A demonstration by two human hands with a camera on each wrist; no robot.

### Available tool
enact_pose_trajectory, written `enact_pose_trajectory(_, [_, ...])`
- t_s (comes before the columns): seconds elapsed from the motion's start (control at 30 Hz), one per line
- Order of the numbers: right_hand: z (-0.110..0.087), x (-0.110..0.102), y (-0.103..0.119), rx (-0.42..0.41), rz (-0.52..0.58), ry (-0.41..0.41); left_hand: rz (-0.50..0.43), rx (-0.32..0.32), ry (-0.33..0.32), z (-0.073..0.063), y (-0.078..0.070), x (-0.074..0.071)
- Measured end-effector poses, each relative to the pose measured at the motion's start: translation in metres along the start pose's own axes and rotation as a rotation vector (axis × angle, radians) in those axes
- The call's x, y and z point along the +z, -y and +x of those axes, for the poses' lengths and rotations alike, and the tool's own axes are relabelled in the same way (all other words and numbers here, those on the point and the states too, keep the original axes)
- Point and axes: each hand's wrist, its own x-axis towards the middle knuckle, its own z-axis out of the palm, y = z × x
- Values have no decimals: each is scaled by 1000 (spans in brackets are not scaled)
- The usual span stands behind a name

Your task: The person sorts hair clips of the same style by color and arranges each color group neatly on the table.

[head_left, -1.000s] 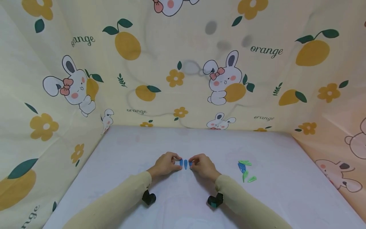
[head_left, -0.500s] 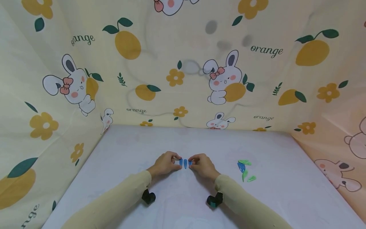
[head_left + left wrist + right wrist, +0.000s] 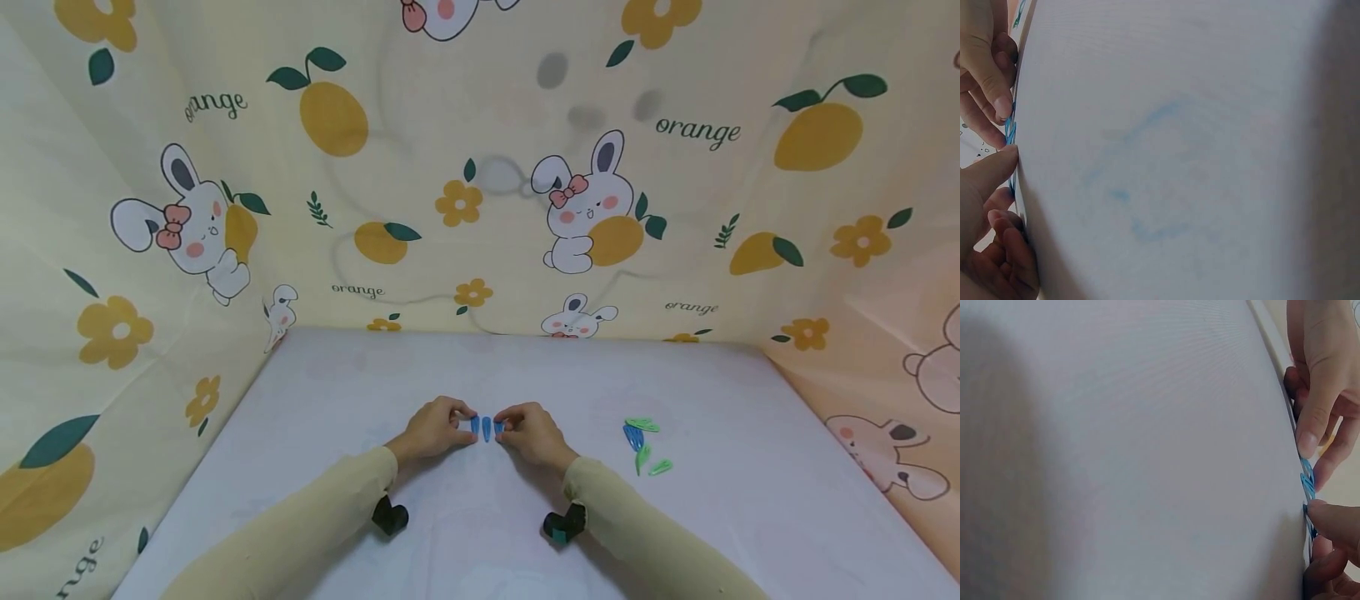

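Note:
Three blue snap hair clips stand side by side in a short row on the white table. My left hand (image 3: 432,430) pinches the left blue hair clip (image 3: 475,426) between thumb and forefinger, one at each end. The middle blue hair clip (image 3: 487,429) lies untouched between the hands. With thumb and fingers, my right hand (image 3: 536,437) pinches the right blue hair clip (image 3: 499,427), which is partly covered. Both wrist views catch the hands only at the edge, with the blue clips seen nearly edge-on between the fingertips.
To the right lies a loose group of clips: blue hair clips (image 3: 633,438), a green hair clip (image 3: 661,468) and several other green ones, some overlapping. A patterned cloth (image 3: 420,142) hangs behind and at both sides of the white table (image 3: 337,375).

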Motion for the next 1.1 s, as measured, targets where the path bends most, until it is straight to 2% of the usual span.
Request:
enact_pose_trajectory(0.27, [-2, -2, 0, -21, 39, -1, -10, 3, -1, -1, -1, 1])
enact_pose_trajectory(0.57, [-1, -5, -3, -17, 171, 27, -19, -7, 3, -1, -2, 2])
enact_pose_trajectory(0.87, [-7, -13, -3, -1, 190, 61, -3, -10, -3, -2, -3, 1])
enact_pose_trajectory(1.1, [-15, -24, -5, 17, 184, 53, -3, -5, -6, -2, -3, 1])
